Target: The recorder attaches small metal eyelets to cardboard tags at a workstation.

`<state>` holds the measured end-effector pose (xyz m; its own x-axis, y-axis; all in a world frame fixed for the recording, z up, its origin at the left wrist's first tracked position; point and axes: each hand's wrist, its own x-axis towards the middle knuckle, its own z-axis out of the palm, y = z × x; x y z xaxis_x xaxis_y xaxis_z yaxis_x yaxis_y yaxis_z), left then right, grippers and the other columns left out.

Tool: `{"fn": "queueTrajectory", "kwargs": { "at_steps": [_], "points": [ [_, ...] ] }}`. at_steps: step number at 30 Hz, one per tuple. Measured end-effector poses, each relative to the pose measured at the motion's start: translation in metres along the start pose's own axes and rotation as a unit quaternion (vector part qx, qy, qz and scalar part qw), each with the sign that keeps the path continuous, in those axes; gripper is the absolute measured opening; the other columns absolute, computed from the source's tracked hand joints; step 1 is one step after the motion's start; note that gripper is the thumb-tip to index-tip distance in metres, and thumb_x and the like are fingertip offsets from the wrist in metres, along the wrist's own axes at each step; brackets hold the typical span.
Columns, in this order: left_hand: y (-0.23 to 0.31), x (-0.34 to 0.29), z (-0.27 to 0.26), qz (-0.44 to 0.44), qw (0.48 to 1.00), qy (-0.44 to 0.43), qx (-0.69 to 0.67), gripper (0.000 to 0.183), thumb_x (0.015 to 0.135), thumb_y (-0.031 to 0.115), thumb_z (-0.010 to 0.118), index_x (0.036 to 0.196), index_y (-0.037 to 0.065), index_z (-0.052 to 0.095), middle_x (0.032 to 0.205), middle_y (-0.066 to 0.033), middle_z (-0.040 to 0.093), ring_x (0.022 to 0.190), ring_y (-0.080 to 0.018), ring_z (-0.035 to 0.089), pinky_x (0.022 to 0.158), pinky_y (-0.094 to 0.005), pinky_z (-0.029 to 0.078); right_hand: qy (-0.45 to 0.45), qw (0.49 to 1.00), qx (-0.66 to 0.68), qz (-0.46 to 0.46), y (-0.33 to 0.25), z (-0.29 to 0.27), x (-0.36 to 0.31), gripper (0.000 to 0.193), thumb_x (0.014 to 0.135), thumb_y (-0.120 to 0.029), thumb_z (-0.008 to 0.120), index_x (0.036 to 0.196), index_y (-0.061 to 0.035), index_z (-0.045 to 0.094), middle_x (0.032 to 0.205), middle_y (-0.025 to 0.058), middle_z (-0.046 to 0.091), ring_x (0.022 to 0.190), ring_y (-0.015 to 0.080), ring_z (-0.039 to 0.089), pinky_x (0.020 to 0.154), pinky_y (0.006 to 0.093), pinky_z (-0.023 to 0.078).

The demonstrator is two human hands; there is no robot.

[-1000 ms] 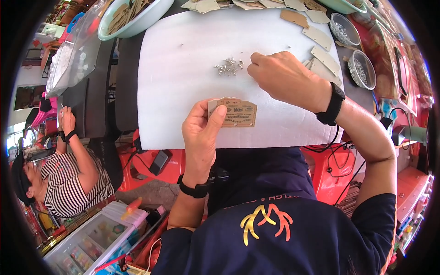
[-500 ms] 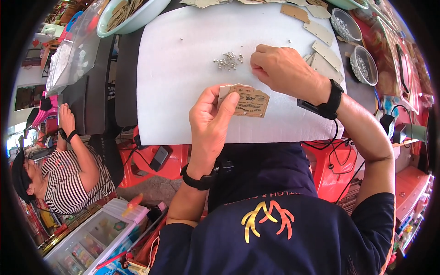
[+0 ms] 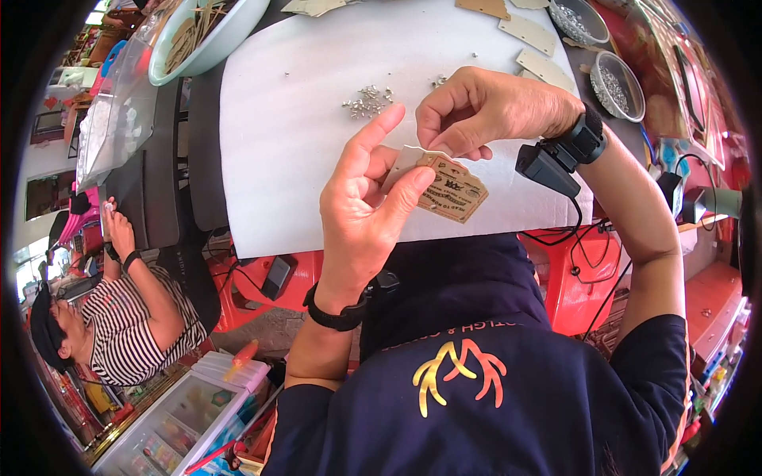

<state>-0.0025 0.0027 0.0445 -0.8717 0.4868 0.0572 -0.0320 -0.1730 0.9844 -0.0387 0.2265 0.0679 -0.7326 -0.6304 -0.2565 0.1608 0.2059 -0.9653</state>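
My left hand (image 3: 357, 198) grips a tan printed cardboard card (image 3: 456, 192) by its left end, thumb on top and index finger lifted off. A plain pale piece (image 3: 406, 161) shows behind the printed face under the thumb. At the card's upper wavy edge, my right hand (image 3: 504, 107) has its thumb and fingers pinched together; whatever sits between them is hidden. Beyond the hands, a pile of small silver rivets (image 3: 367, 103) lies on the white sheet (image 3: 270, 166). A few more small metal pieces (image 3: 438, 81) show beside the right knuckles.
Pale shaped cards (image 3: 546, 70) and a brown one (image 3: 486, 7) lie at the far right. Two clear bowls (image 3: 640, 109) of small metal parts stand beside them. A pale basin (image 3: 232, 38) holds brown strips at far left. Another person (image 3: 135, 317) in stripes sits at left.
My right hand has come from near the rivet pile to the card's upper edge. My left hand has tilted the card and raised its index finger. The view has shifted slightly.
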Motion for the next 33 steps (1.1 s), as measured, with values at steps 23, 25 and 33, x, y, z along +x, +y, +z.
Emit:
{"fn": "queueTrajectory", "kwargs": {
  "at_steps": [23, 25, 33],
  "points": [
    [-0.004, -0.001, 0.001, -0.014, 0.999, -0.025, 0.044, 0.050, 0.091, 0.002, 0.066, 0.137, 0.000, 0.047, 0.091, -0.0078, 0.068, 0.087, -0.0104, 0.064, 0.080, -0.0247, 0.050, 0.004, 0.998, 0.057, 0.015, 0.006, 0.004, -0.007, 0.017, 0.089, -0.015, 0.065, 0.089, 0.0022, 0.067, 0.067, 0.0010, 0.060, 0.053, 0.0058, 0.054, 0.047, 0.0224, 0.044],
    [-0.003, 0.000, 0.001, -0.014, 0.999, -0.024, 0.040, 0.049, 0.091, 0.002, 0.066, 0.137, 0.000, 0.048, 0.090, -0.0077, 0.068, 0.087, -0.0102, 0.063, 0.079, -0.0245, 0.050, 0.006, 0.998, 0.062, 0.014, 0.006, 0.005, -0.007, 0.017, 0.089, -0.015, 0.065, 0.089, 0.0020, 0.067, 0.067, 0.0008, 0.060, 0.053, 0.0059, 0.054, 0.047, 0.0225, 0.044],
    [-0.004, 0.000, 0.000, -0.017, 0.999, -0.010, 0.039, 0.047, 0.091, 0.002, 0.066, 0.135, 0.000, 0.049, 0.090, -0.0069, 0.067, 0.085, -0.0084, 0.062, 0.076, -0.0227, 0.049, 0.039, 0.998, 0.036, 0.016, 0.005, 0.009, -0.011, 0.016, 0.088, -0.015, 0.065, 0.093, 0.0001, 0.067, 0.071, -0.0002, 0.062, 0.057, 0.0051, 0.057, 0.050, 0.0220, 0.045]
  ]
}}
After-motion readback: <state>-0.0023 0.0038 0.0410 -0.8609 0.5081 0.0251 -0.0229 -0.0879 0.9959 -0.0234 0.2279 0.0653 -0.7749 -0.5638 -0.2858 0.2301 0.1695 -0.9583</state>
